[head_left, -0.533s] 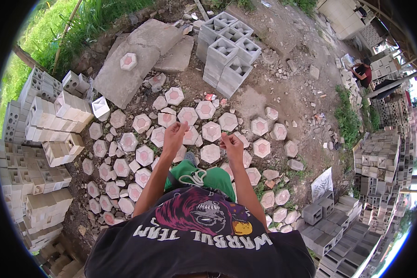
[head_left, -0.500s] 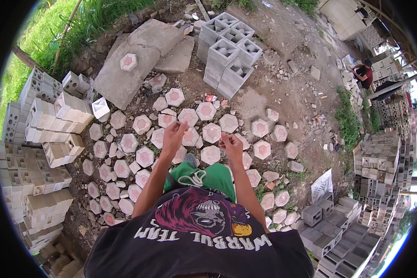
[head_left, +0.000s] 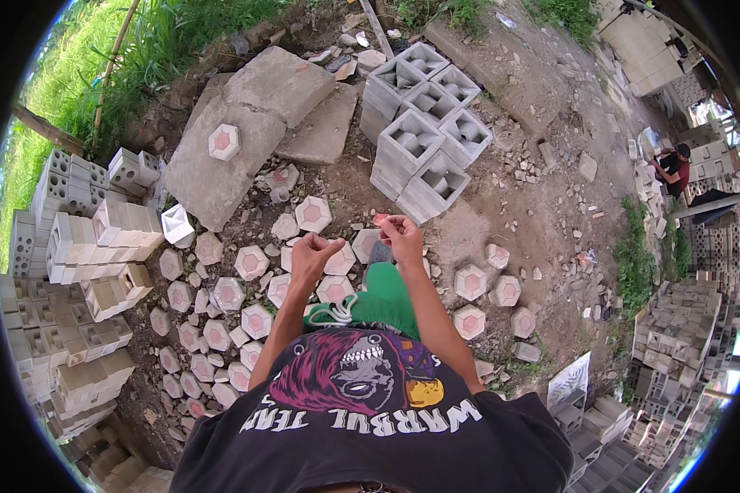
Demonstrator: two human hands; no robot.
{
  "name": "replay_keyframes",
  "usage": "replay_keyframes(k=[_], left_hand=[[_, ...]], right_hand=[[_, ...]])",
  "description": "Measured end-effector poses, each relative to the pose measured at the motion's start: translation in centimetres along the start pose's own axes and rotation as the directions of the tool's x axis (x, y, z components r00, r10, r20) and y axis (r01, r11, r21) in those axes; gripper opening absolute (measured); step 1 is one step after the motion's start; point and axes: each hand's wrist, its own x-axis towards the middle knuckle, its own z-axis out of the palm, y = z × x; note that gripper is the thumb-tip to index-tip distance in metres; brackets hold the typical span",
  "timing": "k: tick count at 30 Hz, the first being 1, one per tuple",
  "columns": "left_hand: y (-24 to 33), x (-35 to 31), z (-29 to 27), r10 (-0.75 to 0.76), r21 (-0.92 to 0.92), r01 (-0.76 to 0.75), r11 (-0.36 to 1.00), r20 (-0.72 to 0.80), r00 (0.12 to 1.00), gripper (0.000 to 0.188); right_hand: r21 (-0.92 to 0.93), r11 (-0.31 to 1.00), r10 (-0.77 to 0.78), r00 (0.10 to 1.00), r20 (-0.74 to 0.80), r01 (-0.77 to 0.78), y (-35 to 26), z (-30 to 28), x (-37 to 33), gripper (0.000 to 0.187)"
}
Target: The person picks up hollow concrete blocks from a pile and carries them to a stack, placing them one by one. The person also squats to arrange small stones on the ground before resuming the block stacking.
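While both bare hands hang in front of the body, their fingers are bent. Left hand (head_left: pixel 308 260): thumb and forefinger point right, near each other; nothing visible in them, grip hidden by the curl, cannot tell if it is closed. Right hand (head_left: pixel 403 239): fingers bunched toward the left, a small red scrap (head_left: pixel 381 219) showing right at the tips. Cannot tell whether it is pinched or lies on the ground behind them.

Hexagonal pavers, pale with pinkish centres mostly, lie on the dirt below. One paver (head_left: pixel 339 260) shows just under the left fingertips; a second paver (head_left: pixel 335 289) is nearer the body, between the forearms. Third paver (head_left: pixel 363 246) sits between the two hands, beside a grey shoe (head_left: pixel 379 253). Another paver (head_left: pixel 313 214) lies just beyond the left hand. More spread left of the left forearm; a small group, one paver (head_left: pixel 470 282) among them, lies right of the right forearm.

Farther out: hollow grey blocks (head_left: pixel 423 123) stacked beyond the right hand; broken concrete slab (head_left: pixel 238 107) beyond the left, single paver (head_left: pixel 224 142) on it.
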Motion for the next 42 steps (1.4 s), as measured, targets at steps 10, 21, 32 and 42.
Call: replay_keyframes(k=[10, 21, 32, 42], left_hand=[[8.2, 16.3, 5.1, -0.049, -0.139, 0.046, 0.989, -0.019, 0.999, 0.052], [16.9, 45.0, 11.8, -0.095, 0.383, -0.043, 0.923, 0.334, 0.938, 0.047], [12.6, 86.1, 23.4, -0.107, 0.495, -0.203, 0.845, 0.528, 0.842, 0.055], [5.7, 96.4, 35.0, -0.21, 0.455, -0.132, 0.881, 0.625, 0.752, 0.062]], right_hand=[[0.021, 0.991, 0.132, 0.991, 0.025, -0.133, -8.9, 0.0, 19.1, 0.039], [0.179, 0.956, 0.279, 0.916, -0.288, -0.234, -6.8, 3.2, 40.6, 0.026], [0.787, 0.555, 0.753, 0.565, -0.338, -0.269, 2.8, 12.9, 67.2, 0.051], [0.862, 0.474, 0.759, 0.412, -0.504, 0.18, 7.0, 13.5, 75.4, 0.081]])
